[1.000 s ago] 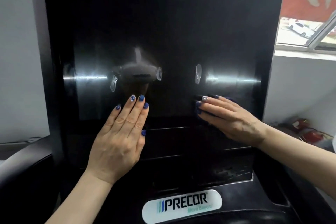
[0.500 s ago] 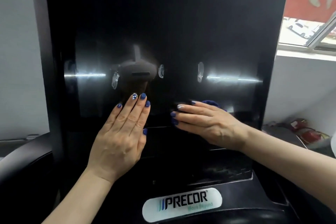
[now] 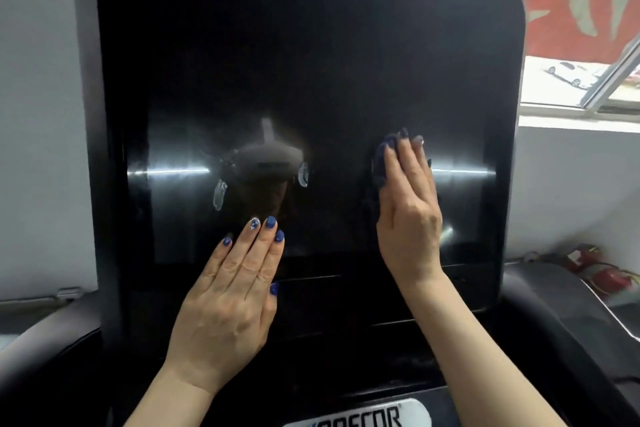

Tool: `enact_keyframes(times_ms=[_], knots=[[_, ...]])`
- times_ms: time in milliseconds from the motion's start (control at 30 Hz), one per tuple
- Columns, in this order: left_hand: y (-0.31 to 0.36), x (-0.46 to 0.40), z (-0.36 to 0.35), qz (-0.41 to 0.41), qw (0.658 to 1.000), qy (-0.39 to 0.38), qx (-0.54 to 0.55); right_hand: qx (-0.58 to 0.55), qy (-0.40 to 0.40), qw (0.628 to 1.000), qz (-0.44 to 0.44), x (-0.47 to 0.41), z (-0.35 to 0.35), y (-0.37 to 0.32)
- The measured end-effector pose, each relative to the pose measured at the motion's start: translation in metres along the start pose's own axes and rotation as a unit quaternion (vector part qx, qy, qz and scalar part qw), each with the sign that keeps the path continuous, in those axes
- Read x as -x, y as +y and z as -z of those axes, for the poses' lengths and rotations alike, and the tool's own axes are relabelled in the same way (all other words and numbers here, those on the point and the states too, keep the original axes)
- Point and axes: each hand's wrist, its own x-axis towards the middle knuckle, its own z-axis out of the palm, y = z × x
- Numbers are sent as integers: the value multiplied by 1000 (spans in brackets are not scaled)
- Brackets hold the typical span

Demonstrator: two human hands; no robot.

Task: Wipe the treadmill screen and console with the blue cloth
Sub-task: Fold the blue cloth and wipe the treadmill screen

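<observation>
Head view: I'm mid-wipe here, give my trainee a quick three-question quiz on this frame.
1. True or false: the left hand holds the blue cloth.
2. Which way do the fingers of the right hand point? A) up the screen B) sideways toward the left hand C) down at the logo plate
3. Fill in: the left hand lies flat with its fingertips on the lower part of the ____.

Key: 1 false, the right hand presses the cloth to the screen. 2 A. 3 screen.
</observation>
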Motion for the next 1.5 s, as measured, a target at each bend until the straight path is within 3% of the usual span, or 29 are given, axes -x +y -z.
enact_keyframes(times_ms=[100, 267, 467, 667, 833, 1033, 1200, 1400, 1500], knots=[[1, 2, -1, 4, 1000, -3, -2, 21, 21, 1000, -9, -12, -11, -8], [0, 2, -2, 4, 1000, -14, 0, 23, -85, 990, 111, 31, 16, 11], [0, 2, -3, 4, 1000, -17, -9, 12, -16, 999, 47, -27, -8, -12], [0, 3, -1, -2, 1000, -24, -8, 47, -122, 973, 190, 11, 27, 29], [0, 1, -1, 2, 1000, -19, -13, 12, -41, 995, 93, -23, -2, -3], [1, 2, 0, 1, 1000, -16, -9, 45, -144, 965, 214, 1, 30, 31], [0, 2, -1, 0, 1000, -12, -14, 10, -64, 991, 114, -28, 2, 1], [1, 2, -1, -2, 1000, -10, -16, 54, -174, 950, 252, -5, 31, 31], [1, 2, 0, 2, 1000, -12, -13, 42, -147, 966, 209, -17, 33, 35]])
